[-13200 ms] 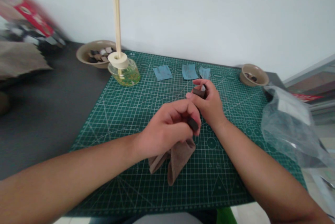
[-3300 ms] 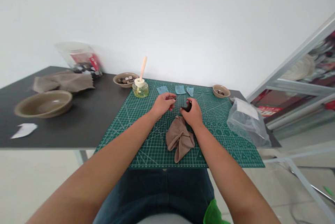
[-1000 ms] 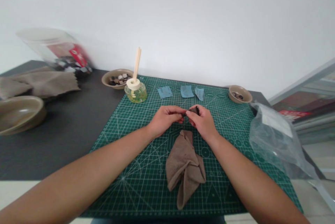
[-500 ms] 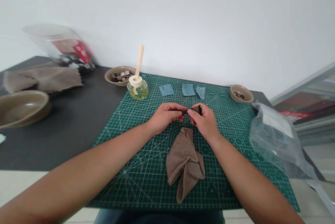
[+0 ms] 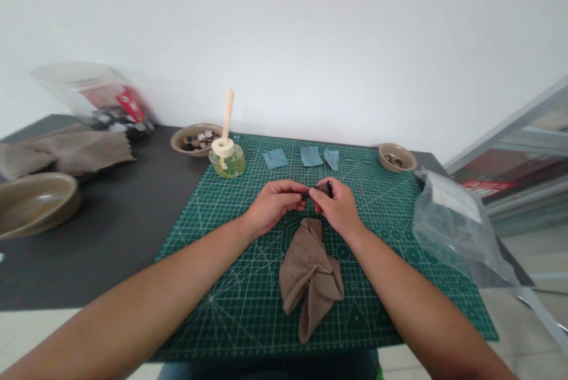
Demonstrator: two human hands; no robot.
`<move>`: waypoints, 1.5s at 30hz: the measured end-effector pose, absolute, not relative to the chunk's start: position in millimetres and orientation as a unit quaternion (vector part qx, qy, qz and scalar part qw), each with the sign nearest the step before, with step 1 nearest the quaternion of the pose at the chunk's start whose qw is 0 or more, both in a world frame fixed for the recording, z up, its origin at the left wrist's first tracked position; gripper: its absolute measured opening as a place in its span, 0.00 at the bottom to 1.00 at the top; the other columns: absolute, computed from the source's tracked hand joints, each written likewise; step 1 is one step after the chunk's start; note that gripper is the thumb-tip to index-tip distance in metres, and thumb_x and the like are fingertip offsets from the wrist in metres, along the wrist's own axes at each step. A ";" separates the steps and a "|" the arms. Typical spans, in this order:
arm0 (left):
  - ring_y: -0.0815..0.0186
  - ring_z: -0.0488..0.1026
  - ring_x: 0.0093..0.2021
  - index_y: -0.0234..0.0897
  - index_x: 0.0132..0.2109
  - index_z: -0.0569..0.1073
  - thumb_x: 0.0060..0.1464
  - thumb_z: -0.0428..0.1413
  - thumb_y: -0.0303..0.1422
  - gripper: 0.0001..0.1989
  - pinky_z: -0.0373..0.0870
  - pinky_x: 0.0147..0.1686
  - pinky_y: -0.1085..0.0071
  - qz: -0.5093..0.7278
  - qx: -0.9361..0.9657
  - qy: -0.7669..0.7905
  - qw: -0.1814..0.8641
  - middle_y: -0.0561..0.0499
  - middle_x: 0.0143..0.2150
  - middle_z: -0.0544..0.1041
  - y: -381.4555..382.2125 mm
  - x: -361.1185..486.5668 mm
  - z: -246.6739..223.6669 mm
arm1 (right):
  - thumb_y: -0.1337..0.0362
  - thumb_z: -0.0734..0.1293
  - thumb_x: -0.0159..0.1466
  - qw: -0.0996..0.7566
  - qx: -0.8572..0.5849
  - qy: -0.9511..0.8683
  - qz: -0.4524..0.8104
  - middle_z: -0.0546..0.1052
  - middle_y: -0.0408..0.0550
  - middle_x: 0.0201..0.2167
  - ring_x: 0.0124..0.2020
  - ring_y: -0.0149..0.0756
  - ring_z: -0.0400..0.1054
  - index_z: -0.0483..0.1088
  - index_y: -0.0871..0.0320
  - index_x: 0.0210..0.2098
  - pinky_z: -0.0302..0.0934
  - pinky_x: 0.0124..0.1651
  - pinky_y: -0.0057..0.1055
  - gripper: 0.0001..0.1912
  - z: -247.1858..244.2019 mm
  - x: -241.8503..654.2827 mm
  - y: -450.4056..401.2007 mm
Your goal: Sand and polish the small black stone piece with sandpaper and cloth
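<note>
Both hands meet above the middle of the green cutting mat (image 5: 213,261). My right hand (image 5: 339,205) is closed around a small dark piece (image 5: 324,189), which pokes out between thumb and fingers. My left hand (image 5: 279,202) pinches at the left end of that piece, its thumb and fingertips together; what exactly lies between them is too small to tell. Just below the hands a crumpled brown cloth (image 5: 310,279) lies on the mat. Beyond them are blue squares (image 5: 311,156) of thin material.
A reed diffuser (image 5: 227,158) and a bowl of small stones (image 5: 195,138) stand back left. Another bowl (image 5: 397,157) is back right, near a clear plastic bag (image 5: 457,220). Far left are a large bowl (image 5: 35,202), a brown cloth (image 5: 71,149) and a clear container (image 5: 102,96).
The whole view has shifted slightly, so the table items appear a little further left. Both hands keep nearly the same hold on the dark piece.
</note>
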State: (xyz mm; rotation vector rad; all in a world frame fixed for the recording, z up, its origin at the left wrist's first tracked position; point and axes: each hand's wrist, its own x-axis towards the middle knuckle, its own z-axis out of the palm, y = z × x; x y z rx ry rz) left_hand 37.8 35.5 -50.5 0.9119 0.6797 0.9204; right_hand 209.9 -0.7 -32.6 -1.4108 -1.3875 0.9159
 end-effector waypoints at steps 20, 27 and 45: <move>0.66 0.79 0.31 0.30 0.37 0.84 0.39 0.71 0.26 0.14 0.77 0.35 0.71 0.421 0.401 0.302 0.756 0.47 0.32 0.83 27.4 32.9 -39.6 | 0.55 0.70 0.61 0.450 -0.568 -0.549 0.417 0.74 0.38 0.17 0.15 0.32 0.65 0.68 0.54 0.34 0.58 0.19 0.27 0.10 -33.1 210.5 -2.9; 0.65 0.80 0.31 0.29 0.37 0.84 0.40 0.70 0.26 0.13 0.77 0.35 0.70 0.418 0.403 0.303 0.755 0.46 0.33 0.84 28.6 31.9 -39.8 | 0.57 0.71 0.61 0.445 -0.569 -0.554 0.413 0.76 0.39 0.18 0.17 0.32 0.68 0.69 0.54 0.33 0.61 0.21 0.27 0.09 -32.8 208.6 -4.7; 0.67 0.80 0.32 0.34 0.37 0.84 0.41 0.71 0.29 0.12 0.78 0.35 0.72 0.424 0.448 0.311 0.723 0.49 0.33 0.84 30.6 31.9 -46.2 | 0.58 0.69 0.62 0.394 -0.579 -0.632 0.332 0.77 0.43 0.24 0.26 0.36 0.71 0.71 0.54 0.33 0.62 0.30 0.31 0.07 -36.4 209.4 -4.1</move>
